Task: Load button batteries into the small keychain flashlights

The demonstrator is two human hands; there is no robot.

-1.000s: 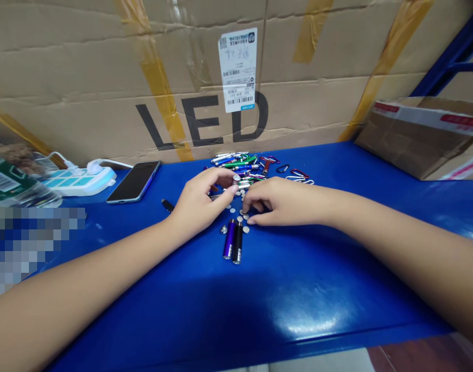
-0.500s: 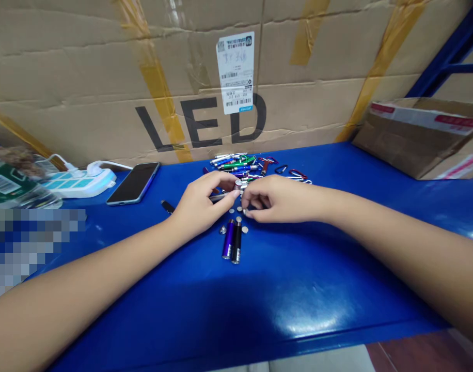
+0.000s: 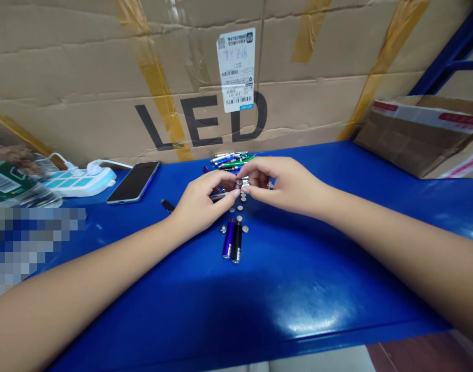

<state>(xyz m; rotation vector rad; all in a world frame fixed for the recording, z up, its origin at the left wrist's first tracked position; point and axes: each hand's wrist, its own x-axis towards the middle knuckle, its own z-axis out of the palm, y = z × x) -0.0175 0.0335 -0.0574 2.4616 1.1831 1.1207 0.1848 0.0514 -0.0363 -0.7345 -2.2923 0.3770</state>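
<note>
My left hand (image 3: 200, 201) rests on the blue table (image 3: 283, 279) with its fingers curled round a small metal tube, open end towards the right. My right hand (image 3: 279, 183) is lifted beside it, fingertips pinched on a tiny silver piece right at the tube's mouth. Several small round button cells (image 3: 239, 207) lie loose on the table just below the hands. In front of them lie a purple flashlight body (image 3: 229, 238) and a black one (image 3: 237, 241), side by side. Behind the hands is a heap of coloured mini flashlights (image 3: 234, 161).
A big cardboard box marked LED (image 3: 205, 124) stands along the back. A phone (image 3: 133, 181) and a white power strip (image 3: 79, 181) lie at the left, a small black part (image 3: 167, 205) near my left wrist. Another cardboard box (image 3: 426, 134) stands at the right.
My right hand rose off the table from among the button cells and moved up and left to meet the left hand's fingertips. The left hand stayed in place.
</note>
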